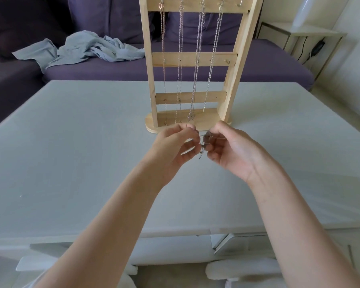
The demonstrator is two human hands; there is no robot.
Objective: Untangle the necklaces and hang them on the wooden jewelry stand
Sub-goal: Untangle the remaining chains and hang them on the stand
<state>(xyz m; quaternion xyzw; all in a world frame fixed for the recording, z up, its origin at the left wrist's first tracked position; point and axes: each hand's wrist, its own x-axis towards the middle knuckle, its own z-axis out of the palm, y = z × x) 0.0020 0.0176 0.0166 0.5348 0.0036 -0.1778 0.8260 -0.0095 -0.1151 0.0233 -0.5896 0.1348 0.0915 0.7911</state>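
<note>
Purple sofa [133, 67] (crumpled cloth [81, 48])

1. The wooden jewelry stand [195, 59] is cut off by the top edge, so its top is out of view.
2. The small tangle of chain [204, 143] between the hands is blurred and partly hidden by fingers; its knots cannot be made out.
3. The hanging necklaces' [195, 59] lower ends are too fine to tell apart against the stand's base.
4. Both forearms run off the bottom edge.

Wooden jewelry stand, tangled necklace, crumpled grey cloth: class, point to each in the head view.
Wooden jewelry stand [192, 59]: head view, middle crossbar.
Tangled necklace [206, 139]: head view, clump pinched between both hands.
Crumpled grey cloth [85, 48]: head view, centre folds.
</note>
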